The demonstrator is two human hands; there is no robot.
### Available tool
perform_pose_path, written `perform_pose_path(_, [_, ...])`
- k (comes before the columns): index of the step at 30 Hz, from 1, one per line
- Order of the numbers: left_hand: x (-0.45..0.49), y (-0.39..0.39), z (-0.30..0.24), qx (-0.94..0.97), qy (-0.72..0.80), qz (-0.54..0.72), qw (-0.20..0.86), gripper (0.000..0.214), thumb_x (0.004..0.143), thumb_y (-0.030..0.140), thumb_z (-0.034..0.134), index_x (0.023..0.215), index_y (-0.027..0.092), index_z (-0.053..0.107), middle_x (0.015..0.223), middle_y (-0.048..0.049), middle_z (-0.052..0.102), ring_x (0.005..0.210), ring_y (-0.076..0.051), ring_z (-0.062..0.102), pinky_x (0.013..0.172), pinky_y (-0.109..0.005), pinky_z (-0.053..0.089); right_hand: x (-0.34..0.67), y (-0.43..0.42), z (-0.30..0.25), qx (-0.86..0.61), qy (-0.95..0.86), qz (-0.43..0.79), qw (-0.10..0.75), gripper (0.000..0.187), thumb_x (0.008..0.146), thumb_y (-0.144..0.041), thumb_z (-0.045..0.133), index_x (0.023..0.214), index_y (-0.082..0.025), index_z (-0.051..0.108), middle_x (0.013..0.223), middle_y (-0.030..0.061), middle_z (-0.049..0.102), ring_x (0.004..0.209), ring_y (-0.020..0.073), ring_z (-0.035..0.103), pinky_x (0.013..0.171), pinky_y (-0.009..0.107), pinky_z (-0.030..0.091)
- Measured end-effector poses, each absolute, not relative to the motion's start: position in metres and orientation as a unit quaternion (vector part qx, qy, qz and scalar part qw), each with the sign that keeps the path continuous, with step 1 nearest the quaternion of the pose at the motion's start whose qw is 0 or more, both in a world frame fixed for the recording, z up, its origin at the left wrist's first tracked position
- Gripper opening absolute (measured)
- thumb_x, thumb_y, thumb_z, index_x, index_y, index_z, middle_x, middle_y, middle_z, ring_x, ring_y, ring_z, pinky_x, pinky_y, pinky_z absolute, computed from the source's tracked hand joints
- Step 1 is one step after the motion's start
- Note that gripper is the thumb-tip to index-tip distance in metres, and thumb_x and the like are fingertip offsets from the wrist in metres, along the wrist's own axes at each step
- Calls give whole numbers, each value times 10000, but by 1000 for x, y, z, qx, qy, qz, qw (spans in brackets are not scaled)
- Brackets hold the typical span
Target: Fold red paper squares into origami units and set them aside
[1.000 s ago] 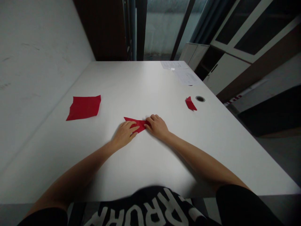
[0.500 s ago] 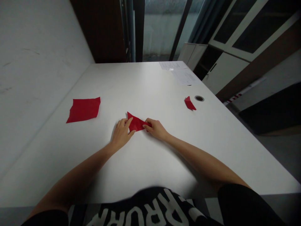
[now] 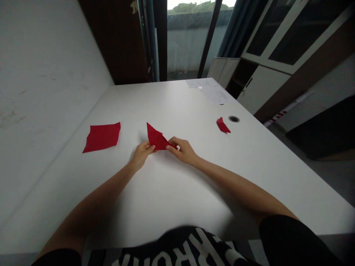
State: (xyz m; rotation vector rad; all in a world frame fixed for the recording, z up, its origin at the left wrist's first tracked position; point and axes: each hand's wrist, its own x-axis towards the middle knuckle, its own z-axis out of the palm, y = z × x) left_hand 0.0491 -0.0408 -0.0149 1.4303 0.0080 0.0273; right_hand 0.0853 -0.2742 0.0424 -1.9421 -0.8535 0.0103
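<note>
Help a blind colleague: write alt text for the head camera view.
A person's left hand and right hand hold a folded red paper triangle over a white table. A flat red paper square lies to the left, and a small folded red piece to the right.

A white wall (image 3: 47, 92) went up on the left, next to a dark brown wood panel (image 3: 119, 44). Ahead, a big window (image 3: 188, 44) let in pale daylight and showed a green hill (image 3: 194, 6). On the right stood a white cupboard (image 3: 262, 88) with dark glass doors (image 3: 307, 33). A white table (image 3: 155, 107) stood over a grey floor (image 3: 341, 181).
</note>
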Motion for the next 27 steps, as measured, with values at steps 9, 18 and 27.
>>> perform_pose_path(9, [57, -47, -14, 637, -5, 11, 771, 335, 810, 364, 747, 1080, 174, 692, 1053, -80, 746, 879, -206, 705, 778, -361, 582, 94, -270, 49, -742, -334, 61, 578, 248, 930, -427, 593, 879, -185, 610, 817, 10, 649, 719, 130, 572, 670, 257, 456])
perform_pose_path(18, [46, -44, -10, 667, -2, 45, 744, 297, 821, 342, 719, 1065, 173, 712, 1028, -72, 730, 864, -204, 684, 809, -384, 571, 88, -275, 47, -837, -353, 10, 418, 82, 920, -272, 579, 913, -200, 618, 860, 11, 683, 708, 121, 584, 689, 251, 432])
perform_pose_path(27, [39, -54, -2, 744, -65, 25, 665, 201, 894, 320, 611, 1001, 178, 705, 903, -39, 707, 773, -158, 626, 747, -297, 528, 79, -269, 46, -879, -339, 21, 336, 126, 918, -311, 601, 1005, -221, 619, 753, -11, 689, 627, 135, 569, 618, 246, 345])
